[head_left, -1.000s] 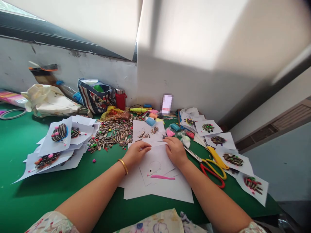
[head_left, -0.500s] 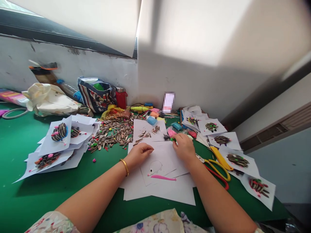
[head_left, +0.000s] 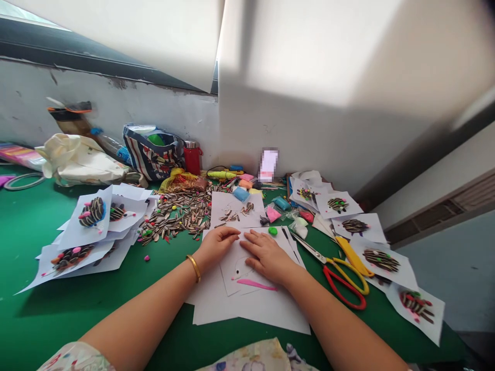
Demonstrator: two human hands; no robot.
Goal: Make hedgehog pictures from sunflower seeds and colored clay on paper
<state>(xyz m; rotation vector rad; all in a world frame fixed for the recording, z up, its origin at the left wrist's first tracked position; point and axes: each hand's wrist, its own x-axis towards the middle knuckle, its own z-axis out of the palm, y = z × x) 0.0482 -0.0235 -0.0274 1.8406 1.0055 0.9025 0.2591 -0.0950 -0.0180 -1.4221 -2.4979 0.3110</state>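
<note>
My right hand (head_left: 266, 255) lies flat on a sheet of white paper (head_left: 228, 286), fingers stretched out over part of a small outline drawing with a black eye and a pink nose. At the sheet's upper left rests my left hand (head_left: 216, 248), its fingers curled and pressed together; whatever they hold, if anything, is hidden. A gold bangle (head_left: 194, 268) circles that wrist. Just beyond my right fingers sits a green lump of clay (head_left: 273, 231). Below the drawing lies a pink modelling tool (head_left: 257, 284).
Striped sunflower seeds (head_left: 185, 208) are heaped behind my left hand. Finished seed pictures lie left (head_left: 93, 211) and right (head_left: 381, 257). Scissors (head_left: 332, 273) with red and yellow handles lie right of my hand. A red flask (head_left: 192, 158) and a striped bag (head_left: 154, 154) stand by the wall.
My right hand has let go of the green clay, which now sits at the paper's top. It has moved left and down, flat onto the drawing. My left hand stays about where it was.
</note>
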